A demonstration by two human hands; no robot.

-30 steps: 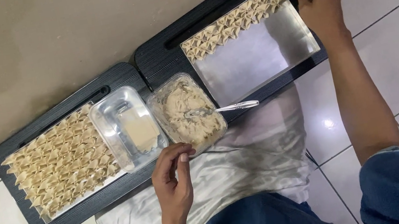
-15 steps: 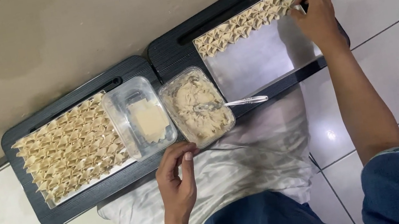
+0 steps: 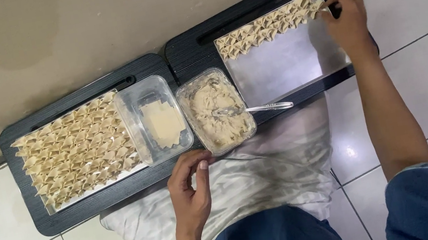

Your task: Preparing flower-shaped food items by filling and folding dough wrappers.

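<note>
Head view, looking straight down: two black lap desks sit side by side against the wall, and the person is working over both.

The right hand point(image 3: 347, 17) is at the far right corner of the right lap desk point(image 3: 258, 4), fingertips pinched at the right end of the row of folded dumplings point(image 3: 268, 27) on the steel tray point(image 3: 289, 63). It looks like it's pinching or setting down the last dumpling in that row, but the fingers hide the piece itself, so I can't tell if anything is really held. The row's long axis runs along the tray's far edge, so everything in it lies to the left of those fingertips. The rest of the tray is bare metal.

The left hand point(image 3: 191, 188) hovers at the near edge, loosely curled, thumb and fingers apart, holding nothing. It's just below the gap between the clear tub of square wrappers point(image 3: 159, 122) and the clear tub of filling point(image 3: 216, 109). A spoon point(image 3: 259, 109) rests in the filling, its handle pointing right toward the steel tray.

The left lap desk point(image 3: 36, 210) carries a second tray packed full of finished dumplings point(image 3: 78, 147). A white cloth point(image 3: 270, 174) covers the lap.

So the left hand is nearer the wrappers and filling; the right hand is well apart from them.
</note>
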